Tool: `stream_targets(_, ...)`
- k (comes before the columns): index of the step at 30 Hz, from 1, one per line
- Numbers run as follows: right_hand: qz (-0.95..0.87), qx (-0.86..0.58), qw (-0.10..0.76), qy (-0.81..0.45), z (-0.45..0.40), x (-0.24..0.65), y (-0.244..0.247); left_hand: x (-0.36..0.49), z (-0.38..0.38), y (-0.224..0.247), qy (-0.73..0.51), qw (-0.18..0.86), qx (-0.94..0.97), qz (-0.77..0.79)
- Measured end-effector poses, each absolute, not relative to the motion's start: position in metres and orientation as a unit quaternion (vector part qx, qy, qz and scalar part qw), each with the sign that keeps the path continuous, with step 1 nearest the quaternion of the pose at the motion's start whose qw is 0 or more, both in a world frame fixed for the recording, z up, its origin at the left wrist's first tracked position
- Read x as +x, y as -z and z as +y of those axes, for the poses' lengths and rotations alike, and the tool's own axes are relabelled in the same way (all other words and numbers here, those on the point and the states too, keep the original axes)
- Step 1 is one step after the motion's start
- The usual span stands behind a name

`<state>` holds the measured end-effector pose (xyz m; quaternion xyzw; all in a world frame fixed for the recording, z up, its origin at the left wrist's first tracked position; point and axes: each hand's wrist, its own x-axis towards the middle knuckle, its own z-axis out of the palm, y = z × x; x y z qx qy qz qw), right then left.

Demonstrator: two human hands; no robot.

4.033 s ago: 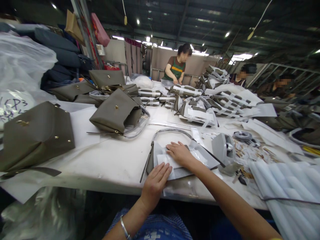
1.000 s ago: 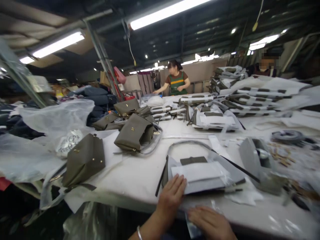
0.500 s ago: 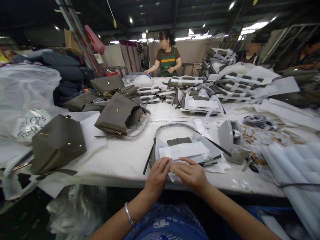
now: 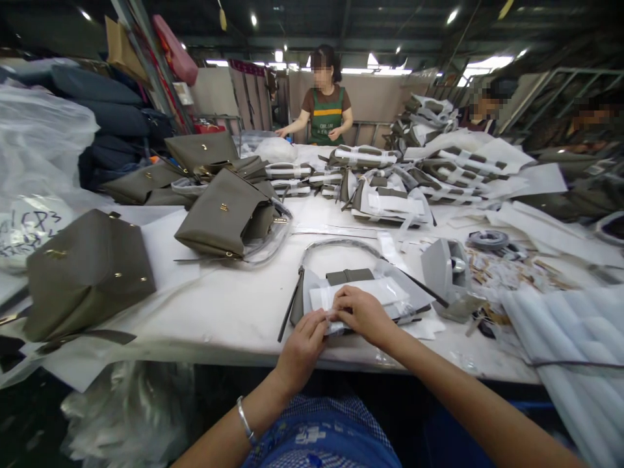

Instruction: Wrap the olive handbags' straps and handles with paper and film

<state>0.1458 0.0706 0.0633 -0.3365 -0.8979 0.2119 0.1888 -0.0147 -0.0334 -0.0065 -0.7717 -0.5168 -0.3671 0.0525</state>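
Basically, the whole scene spreads over the broad white worktop (image 4: 234,305) in front of you. On its far side stands a co-worker in a green apron with an orange stripe (image 4: 327,116), one arm stretched out to the side. Along the right edge, nearest you, lies bluish-white ridged padding (image 4: 560,318). At the far left bulges a milky plastic sack with black handwriting (image 4: 36,214), just behind a boxy olive leather handbag with gold fittings (image 4: 92,276). Right of that handbag, a second, open-mouthed olive handbag (image 4: 221,214) leans over on its side.

Directly before you, at the worktop's near edge, lies a flat olive handbag in pale grey wrapping (image 4: 348,277), its handle arching away from you. Your left hand (image 4: 303,344) is slightly cupped, fingers together, with the fingertips on the bag's near edge. Your right hand (image 4: 363,315) is more curled, its fingertips meeting the left ones at the same spot; whether either grips anything is too small to tell. To the right of the bag stands a grey tape dispenser (image 4: 443,266), and beyond it lies a coil of grey tubing (image 4: 487,239). A white band (image 4: 387,290) crosses the wrapping, and a silver bracelet (image 4: 245,419) circles your left wrist.
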Motion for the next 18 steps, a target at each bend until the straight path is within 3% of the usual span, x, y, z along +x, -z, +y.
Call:
stream_targets(3,-0.891,-0.360,0.142,-0.238,0.074,0.144,-0.067,-0.015,-0.034,0.009,0.389,0.032,-0.758,-0.523)
stream_targets(10,-0.885,-0.394,0.131,-0.210,0.075,0.143,-0.065,-0.015,-0.036,0.017,0.403,0.036,-0.744,-0.532)
stream_targets(18,-0.879,-0.424,0.080,-0.203,0.077,0.138,-0.076,-0.015,-0.036,0.013,0.376,0.096,-0.757,-0.527)
